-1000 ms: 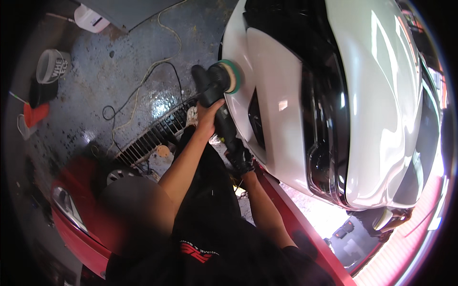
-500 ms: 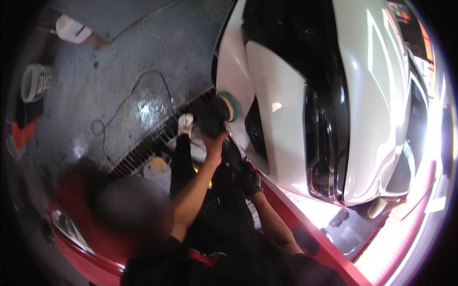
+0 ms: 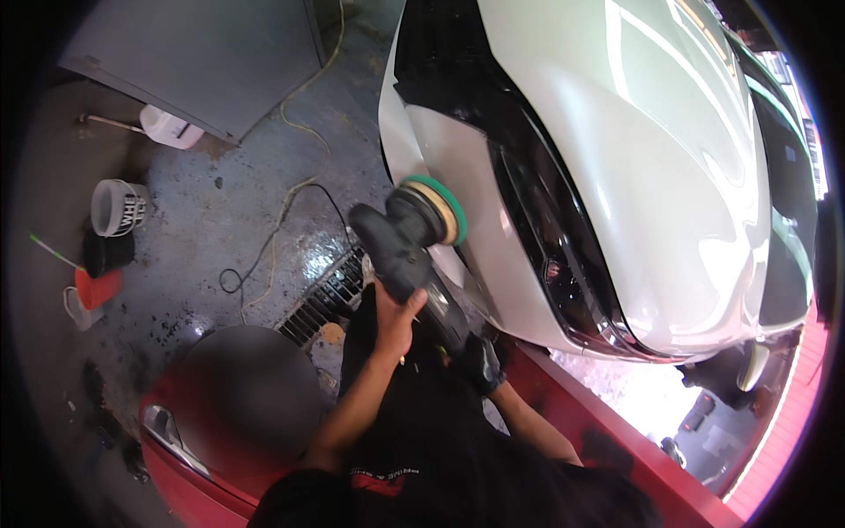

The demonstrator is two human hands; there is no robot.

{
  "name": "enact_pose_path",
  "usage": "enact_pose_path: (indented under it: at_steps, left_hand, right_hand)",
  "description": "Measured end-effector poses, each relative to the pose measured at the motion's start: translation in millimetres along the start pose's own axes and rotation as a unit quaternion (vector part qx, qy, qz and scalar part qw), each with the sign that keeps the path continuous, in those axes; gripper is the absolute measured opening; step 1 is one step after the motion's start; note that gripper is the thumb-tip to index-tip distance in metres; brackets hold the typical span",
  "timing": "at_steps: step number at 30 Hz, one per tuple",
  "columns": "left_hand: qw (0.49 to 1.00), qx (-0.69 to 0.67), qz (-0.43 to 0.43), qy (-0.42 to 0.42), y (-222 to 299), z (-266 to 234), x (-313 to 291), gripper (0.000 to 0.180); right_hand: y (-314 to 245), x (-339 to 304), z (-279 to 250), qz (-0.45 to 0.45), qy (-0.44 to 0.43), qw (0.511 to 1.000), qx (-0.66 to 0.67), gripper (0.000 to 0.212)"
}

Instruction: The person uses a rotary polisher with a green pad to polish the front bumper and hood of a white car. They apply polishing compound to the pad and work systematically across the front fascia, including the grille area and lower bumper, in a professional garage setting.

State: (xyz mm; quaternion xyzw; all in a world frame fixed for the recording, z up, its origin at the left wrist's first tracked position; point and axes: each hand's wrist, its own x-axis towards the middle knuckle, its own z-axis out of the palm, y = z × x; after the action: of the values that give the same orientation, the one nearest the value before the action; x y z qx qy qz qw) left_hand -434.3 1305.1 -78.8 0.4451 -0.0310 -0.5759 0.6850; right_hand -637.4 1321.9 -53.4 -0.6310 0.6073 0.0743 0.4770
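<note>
Both my hands hold a black polisher (image 3: 403, 264) with a green-edged round pad (image 3: 451, 209). My bare left hand (image 3: 394, 319) is closed around the body below its head. My right hand (image 3: 482, 363), in a dark glove, grips the rear end of the handle. The pad is tilted toward the front bumper (image 3: 453, 145) of a white car, below the dark trim and headlight (image 3: 550, 264). Whether the pad presses on the paint or sits just off it, I cannot tell.
A red beam (image 3: 576, 400) runs along my right side. Part of a red car (image 3: 198, 480) is at lower left. A cable (image 3: 275, 233) lies on the floor beside a drain grate (image 3: 321, 304). Farther left are a grey bucket (image 3: 113, 209), an orange container (image 3: 99, 287) and a white jug (image 3: 169, 128).
The view has shifted, bringing more of the left floor and the car's bonnet into sight. The polisher now overlaps more of the bumper and is turned differently. Both hands keep their hold.
</note>
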Motion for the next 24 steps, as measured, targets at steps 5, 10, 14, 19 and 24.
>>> enact_pose_path:
  at_steps: [5, 10, 14, 19, 24]
  left_hand:
    - [0.984, 0.152, -0.035, -0.09, -1.6, 24.1, -49.4, 0.091]
    - [0.978, 0.19, -0.048, -0.078, -1.9, 52.0, -67.4, 0.096]
    - [0.977, 0.207, -0.022, -0.044, 3.9, 54.8, -40.0, 0.099]
    - [0.991, 0.111, -0.069, -0.038, 41.8, 29.6, 46.1, 0.092]
    - [0.985, 0.13, -0.088, -0.066, 81.6, 18.7, 156.1, 0.081]
  right_hand:
    - [51.3, -77.0, -12.4, -0.088, 0.022, 0.986, 0.138, 0.052]
    - [53.6, -108.7, -31.7, -0.046, -0.002, 0.991, 0.123, 0.056]
    - [39.9, -91.6, -15.1, -0.004, -0.001, 0.998, 0.066, 0.062]
    - [-29.7, -24.0, 0.1, 0.036, 0.046, 0.997, 0.045, 0.072]
    - [-142.9, 60.5, -18.8, 0.154, 0.058, 0.986, 0.029, 0.058]
